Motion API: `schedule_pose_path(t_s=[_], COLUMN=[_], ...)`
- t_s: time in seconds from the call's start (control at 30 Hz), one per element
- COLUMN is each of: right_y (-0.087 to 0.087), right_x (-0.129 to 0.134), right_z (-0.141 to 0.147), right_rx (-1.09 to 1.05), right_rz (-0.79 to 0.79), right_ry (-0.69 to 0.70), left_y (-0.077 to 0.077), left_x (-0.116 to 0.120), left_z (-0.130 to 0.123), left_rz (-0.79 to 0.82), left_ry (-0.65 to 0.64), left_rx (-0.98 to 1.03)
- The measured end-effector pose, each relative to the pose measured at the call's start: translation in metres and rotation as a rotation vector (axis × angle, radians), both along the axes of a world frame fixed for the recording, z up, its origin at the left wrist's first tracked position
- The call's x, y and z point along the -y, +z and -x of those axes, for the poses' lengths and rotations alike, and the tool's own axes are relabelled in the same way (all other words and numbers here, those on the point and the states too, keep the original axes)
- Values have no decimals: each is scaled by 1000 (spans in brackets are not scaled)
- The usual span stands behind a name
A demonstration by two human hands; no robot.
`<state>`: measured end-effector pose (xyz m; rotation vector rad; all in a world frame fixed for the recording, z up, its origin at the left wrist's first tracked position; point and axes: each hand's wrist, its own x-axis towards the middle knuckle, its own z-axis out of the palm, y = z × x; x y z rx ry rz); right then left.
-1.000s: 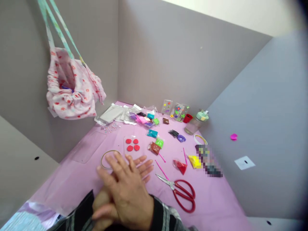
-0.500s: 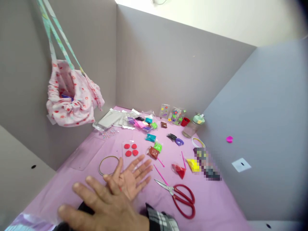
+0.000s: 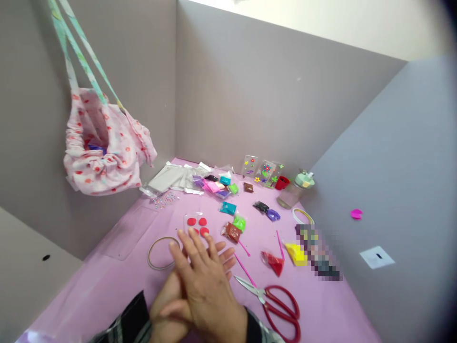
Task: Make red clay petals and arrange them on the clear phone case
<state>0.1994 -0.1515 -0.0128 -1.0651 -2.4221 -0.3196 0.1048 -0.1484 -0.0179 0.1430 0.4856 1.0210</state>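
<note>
Grey partition walls close in a pink-covered table (image 3: 107,286) on three sides. At the far left a pink floral cloth bag (image 3: 103,152) hangs by pale green straps against the wall, above the table's left edge. Below it the cloth lies bare along the left side, with a clear plastic sheet (image 3: 130,231) flat on it. Right of that lies a thin ring (image 3: 162,252), and just past it a clear card with red clay discs (image 3: 197,224). At the near edge the two hands meet palm to palm: the left hand (image 3: 167,305) lies underneath, mostly covered, and the right hand (image 3: 209,286) is pressed flat on top, fingers straight and slightly spread, tips close to the red discs. Whether anything sits between the palms cannot be told. Behind them small bags of coloured clay (image 3: 221,186) cluster toward the back wall. Right of the hands lie a pink stick (image 3: 244,267) and red-handled scissors (image 3: 274,305), blades pointing at the hands. Further right the cloth is open up to the grey right wall.
</note>
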Motion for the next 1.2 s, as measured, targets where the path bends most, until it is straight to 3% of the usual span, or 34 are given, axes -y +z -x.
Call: schedule_pose_path(t_s=[0.13,0.27,0.53,0.73,0.83,0.97,1.2], right_y=[-8,-19,-38,-43,-45,-44,-51], right_x=[-4,2,-10,-26,-33,-42,-47], right_z=[-36,-49,-29,-29,-29,-30,-23], right_rx=[39,-8,-97,-93,-101,-55,-94], right_rz=[68,68,-137,-64,-81,42,19], right_ry=[-55,-85,60,-45,19,3,50], left_y=[2,4,-5,-6,-10,-15,-26], left_x=[-14,-23,-48,-75,-83,-89,-97], left_z=[6,9,8,7,6,5,11], left_rz=[63,153,235,268,274,254,230], left_ry=[-60,-94,-49,-24,-43,-93,-177], left_rx=[100,213,159,172,135,203,313])
